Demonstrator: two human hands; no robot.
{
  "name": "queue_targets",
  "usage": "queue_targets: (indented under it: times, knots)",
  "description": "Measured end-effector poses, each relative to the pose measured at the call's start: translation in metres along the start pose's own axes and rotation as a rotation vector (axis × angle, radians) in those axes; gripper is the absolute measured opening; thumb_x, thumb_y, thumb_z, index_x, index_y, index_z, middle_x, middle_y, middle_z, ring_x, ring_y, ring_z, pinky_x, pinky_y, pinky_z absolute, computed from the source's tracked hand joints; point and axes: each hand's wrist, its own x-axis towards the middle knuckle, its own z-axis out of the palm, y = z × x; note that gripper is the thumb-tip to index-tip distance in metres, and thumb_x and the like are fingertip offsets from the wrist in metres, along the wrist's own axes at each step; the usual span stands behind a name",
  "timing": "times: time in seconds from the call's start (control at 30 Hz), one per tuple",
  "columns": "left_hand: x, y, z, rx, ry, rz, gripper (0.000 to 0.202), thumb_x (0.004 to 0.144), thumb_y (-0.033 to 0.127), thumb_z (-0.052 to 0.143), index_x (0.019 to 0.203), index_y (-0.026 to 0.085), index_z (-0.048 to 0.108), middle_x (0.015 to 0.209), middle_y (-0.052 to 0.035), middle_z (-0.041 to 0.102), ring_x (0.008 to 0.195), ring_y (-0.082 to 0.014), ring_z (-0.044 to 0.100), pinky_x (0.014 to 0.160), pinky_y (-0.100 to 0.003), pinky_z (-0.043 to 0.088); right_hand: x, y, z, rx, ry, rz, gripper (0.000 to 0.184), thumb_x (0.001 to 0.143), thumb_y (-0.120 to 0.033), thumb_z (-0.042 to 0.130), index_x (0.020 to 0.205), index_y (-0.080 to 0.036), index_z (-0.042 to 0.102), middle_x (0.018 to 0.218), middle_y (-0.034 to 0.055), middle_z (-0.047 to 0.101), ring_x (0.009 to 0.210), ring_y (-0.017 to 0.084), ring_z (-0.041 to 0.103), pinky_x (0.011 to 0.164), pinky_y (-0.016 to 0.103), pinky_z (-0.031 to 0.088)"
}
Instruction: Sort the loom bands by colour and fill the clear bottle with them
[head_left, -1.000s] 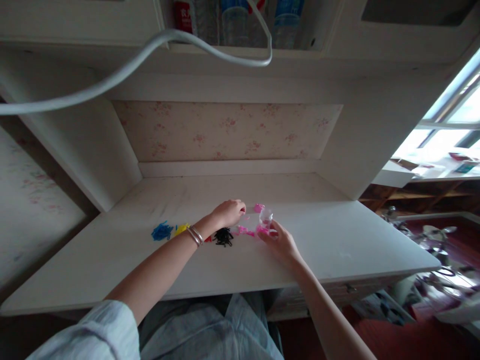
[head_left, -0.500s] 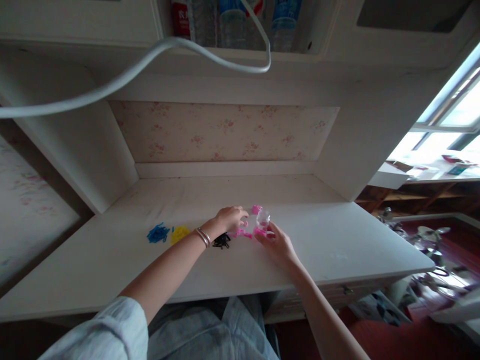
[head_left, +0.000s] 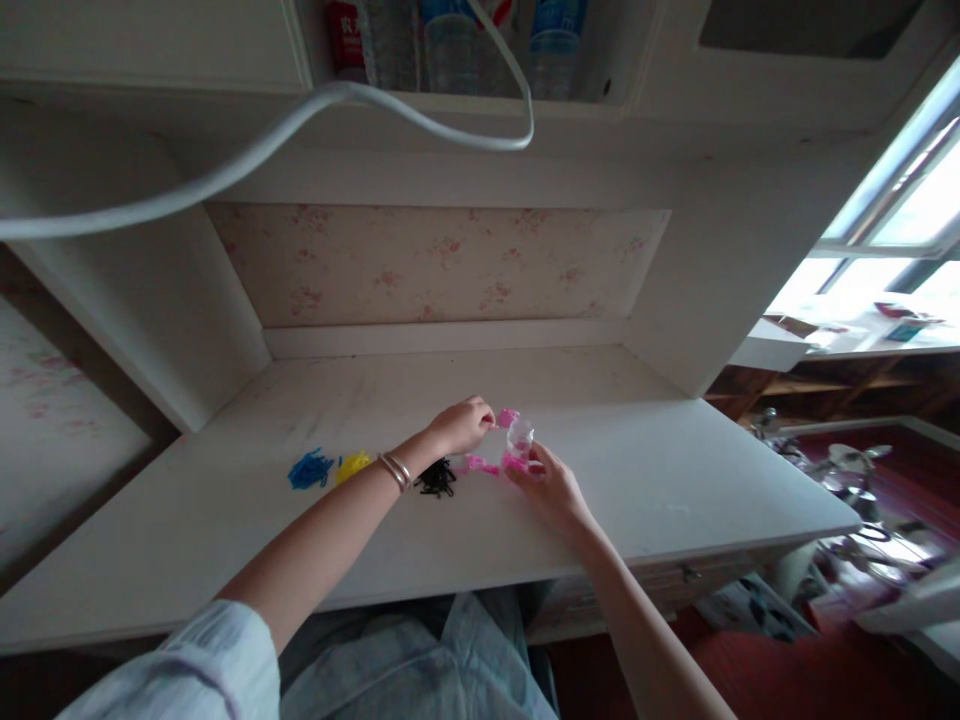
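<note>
My right hand (head_left: pixel 553 488) is wrapped round the lower part of a small clear plastic jar (head_left: pixel 520 437), which stands upright with pink at its base. My left hand (head_left: pixel 463 426) is closed in a pinch, its fingertips at the left side of a small pink piece (head_left: pixel 508 416) beside the jar's top. Whether they grip that piece or something smaller is too small to tell. Between the hands lie several loose pink bits (head_left: pixel 480 464). Under my left wrist is a pile of black strips (head_left: pixel 436 479), with yellow strips (head_left: pixel 352 466) and blue strips (head_left: pixel 310 469) farther left.
All this lies on a white desktop (head_left: pixel 600 510) beneath a cabinet. A thick white cable (head_left: pixel 300 112) hangs across the upper view. Plastic bottles (head_left: pixel 450 50) stand in the cabinet. The desk's right corner (head_left: pixel 855 524) faces cluttered floor and a window.
My left hand has risen from above the loose pink bits to the pink piece by the jar, its fingers now drawn together. The right hand keeps its hold. The view has shifted slightly.
</note>
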Motion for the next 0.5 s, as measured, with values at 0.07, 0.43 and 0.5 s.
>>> queue_targets:
  times: [0.07,0.43,0.5]
  knots:
    - [0.0,0.01,-0.015,-0.126,0.103,0.052,0.023,0.088,0.029,0.045,0.093,0.016,0.063,0.104,-0.0073,0.058,0.09,-0.0142,0.056,0.083,-0.024,0.044,-0.001,-0.002,0.0,-0.006,-0.009,0.001,0.04,0.075,-0.046,0.059,0.11,-0.026,0.057,0.098,0.0039,0.066,0.074,0.017,0.062,0.063,0.026,0.046]
    - [-0.006,0.051,-0.008,-0.468,0.189,0.03,0.022,0.081,0.035,0.057,0.086,0.016,0.067,0.099,-0.0055,0.058,0.082,-0.0128,0.056,0.08,-0.024,0.046,-0.002,-0.006,-0.001,-0.025,-0.011,0.009,0.04,0.076,-0.045,0.058,0.11,-0.025,0.057,0.097,0.0038,0.066,0.075,0.017,0.062,0.063,0.025,0.045]
    - [-0.007,0.05,-0.005,-0.46,0.196,0.019,0.022,0.082,0.034,0.055,0.087,0.016,0.068,0.098,-0.0056,0.06,0.085,-0.0137,0.057,0.081,-0.024,0.045,-0.002,-0.007,-0.002,-0.027,-0.01,0.003,0.039,0.076,-0.045,0.058,0.109,-0.025,0.057,0.098,0.0037,0.066,0.076,0.017,0.062,0.063,0.025,0.045]
